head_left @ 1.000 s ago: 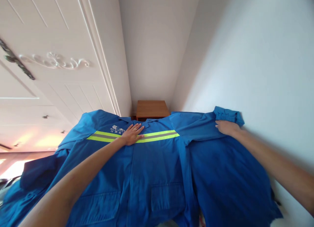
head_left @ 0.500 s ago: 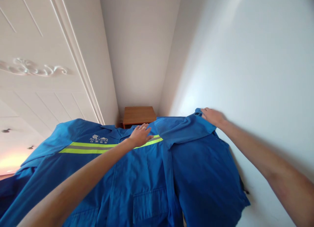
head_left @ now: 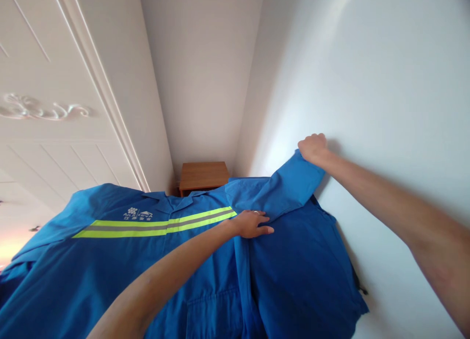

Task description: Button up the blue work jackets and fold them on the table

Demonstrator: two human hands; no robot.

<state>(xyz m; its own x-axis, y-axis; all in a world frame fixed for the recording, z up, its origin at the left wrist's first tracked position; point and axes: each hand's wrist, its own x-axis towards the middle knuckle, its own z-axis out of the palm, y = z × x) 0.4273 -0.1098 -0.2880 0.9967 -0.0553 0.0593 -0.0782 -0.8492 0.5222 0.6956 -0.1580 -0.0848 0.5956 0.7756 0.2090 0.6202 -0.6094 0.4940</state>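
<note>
A blue work jacket with yellow-green reflective bands and a white chest logo lies spread out, front side up. My right hand is closed on the end of its right-side sleeve, which is raised beside the white wall. At the armpit of that same sleeve rests my left hand, a ring on one finger, its fingers apart and touching the cloth. More dark blue fabric lies beneath the sleeve, near the wall. The far left sleeve bends down toward the lower left edge.
A brown wooden cabinet stands beyond the jacket's collar, in the corner. White panelled furniture with carved ornament rises on the left. A plain white wall runs along the right.
My left hand has moved right, from the reflective band to the sleeve's armpit. My right hand has closed and risen, lifting the sleeve end. The view has shifted slightly.
</note>
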